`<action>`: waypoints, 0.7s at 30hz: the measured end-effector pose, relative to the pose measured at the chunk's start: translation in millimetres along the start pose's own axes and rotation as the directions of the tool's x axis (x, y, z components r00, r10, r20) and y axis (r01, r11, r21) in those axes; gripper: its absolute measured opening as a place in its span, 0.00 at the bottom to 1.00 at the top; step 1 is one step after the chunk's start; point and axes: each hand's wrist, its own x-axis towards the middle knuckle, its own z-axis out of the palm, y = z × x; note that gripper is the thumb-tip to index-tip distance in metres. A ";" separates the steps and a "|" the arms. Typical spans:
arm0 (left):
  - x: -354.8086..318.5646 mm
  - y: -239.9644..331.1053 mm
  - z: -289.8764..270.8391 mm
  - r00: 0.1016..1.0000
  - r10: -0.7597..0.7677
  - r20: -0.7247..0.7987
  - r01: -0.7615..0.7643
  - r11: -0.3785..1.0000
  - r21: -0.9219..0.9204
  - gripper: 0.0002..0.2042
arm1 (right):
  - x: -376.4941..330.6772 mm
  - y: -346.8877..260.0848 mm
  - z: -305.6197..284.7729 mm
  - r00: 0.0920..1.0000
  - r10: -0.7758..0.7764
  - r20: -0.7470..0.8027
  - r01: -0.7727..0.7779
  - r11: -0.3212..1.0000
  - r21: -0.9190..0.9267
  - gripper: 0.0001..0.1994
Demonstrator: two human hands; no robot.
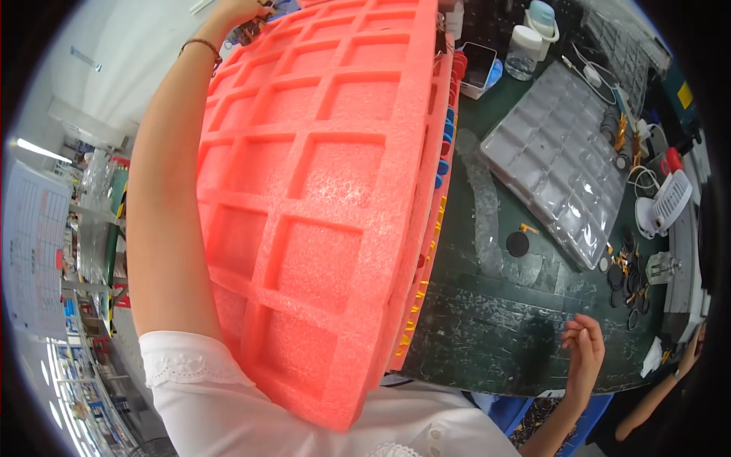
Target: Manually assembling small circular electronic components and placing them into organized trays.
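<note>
A large pink foam tray (304, 175) with square pockets fills the middle, on top of other pink foam layers. Red, blue and yellow loop-shaped parts (442, 171) stick out along the stack's right side. My left arm reaches up past the tray's left side. At its far end, my left hand (237, 11) has its fingers bent over small dark pieces (250, 30); the top edge of the view cuts it off, and I cannot make out what it holds. Over the table's near right part, my right hand (585, 346) holds nothing, its fingers loosely bent and apart.
On the dark green table (487, 327) lies a clear compartment tray (563, 152). A black disc (518, 244) and several small dark parts (628, 278) lie near it. Behind stand a phone (478, 65) and a clear jar (524, 52). Another person's arm (659, 396) shows at right.
</note>
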 end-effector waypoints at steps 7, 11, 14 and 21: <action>10.6 -16.6 35.4 0.996 -0.082 -0.021 0.082 0.995 0.047 0.24 | 3.6 19.6 -5.9 0.998 0.068 0.001 -0.067 0.987 0.145 0.11; 6.8 -20.0 42.2 0.996 -0.087 -0.034 0.087 0.996 0.017 0.22 | 0.8 30.8 -8.7 0.995 0.099 -0.005 -0.097 0.982 0.160 0.09; 2.1 -19.2 42.3 0.989 -0.067 -0.134 0.074 0.996 0.047 0.21 | -2.9 31.9 -7.4 0.995 0.100 -0.016 -0.096 0.982 0.159 0.08; -13.4 -18.7 9.3 0.975 0.062 -0.211 -0.056 0.998 0.032 0.19 | -23.0 26.2 -15.0 0.995 0.063 -0.073 -0.055 0.994 0.097 0.08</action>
